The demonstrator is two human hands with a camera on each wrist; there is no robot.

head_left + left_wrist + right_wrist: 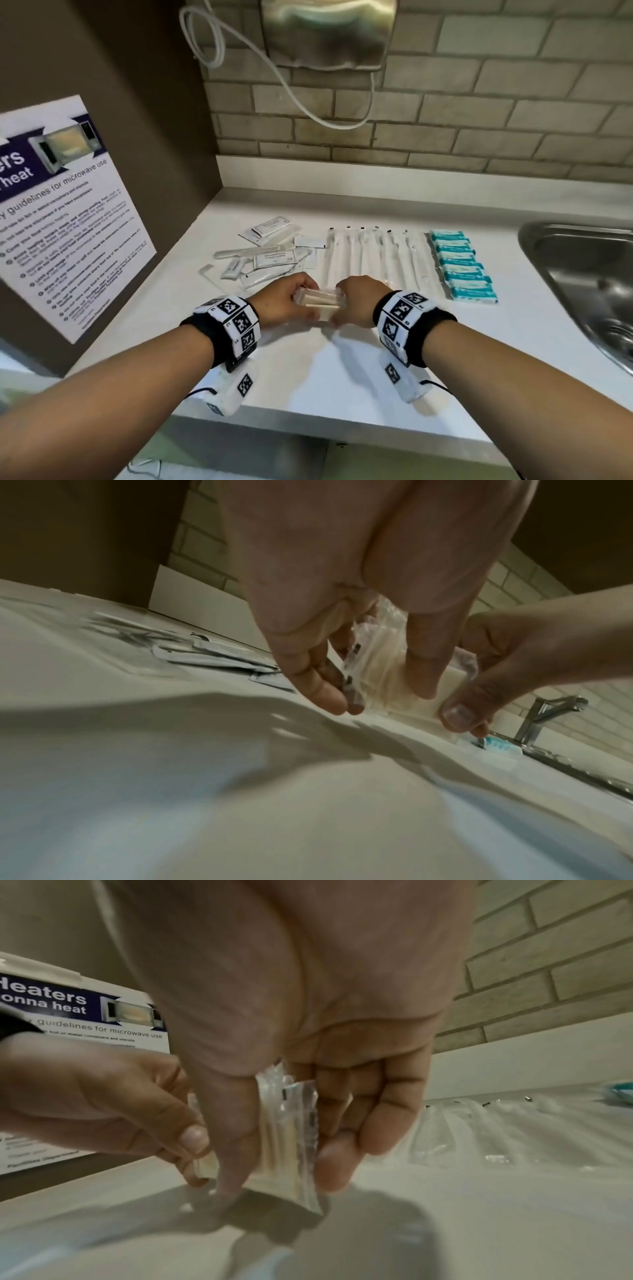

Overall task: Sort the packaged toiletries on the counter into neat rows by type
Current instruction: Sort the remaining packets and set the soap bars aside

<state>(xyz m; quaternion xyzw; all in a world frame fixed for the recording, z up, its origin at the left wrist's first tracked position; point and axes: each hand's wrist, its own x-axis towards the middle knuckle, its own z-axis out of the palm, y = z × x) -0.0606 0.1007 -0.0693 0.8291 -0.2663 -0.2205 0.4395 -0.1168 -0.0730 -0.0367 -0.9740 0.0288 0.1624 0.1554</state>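
Both hands hold a small stack of clear packets (318, 298) with pale sticks inside, just above the white counter (342, 370). My left hand (284, 301) grips the stack's left end and my right hand (356, 301) grips its right end. The left wrist view shows the same packets (380, 674) between my left thumb and fingers, and the right wrist view shows the packets (291, 1137) standing on edge near the counter. Behind lie a row of long white wrapped toothbrushes (376, 257), a row of teal boxes (462, 265) and a loose pile of white sachets (270, 253).
A steel sink (589, 284) is sunk into the counter at the right, with a tap (544, 712) behind it. A brown side wall with a microwave poster (65, 212) bounds the left. A brick wall and a hanging cable (281, 78) stand behind.
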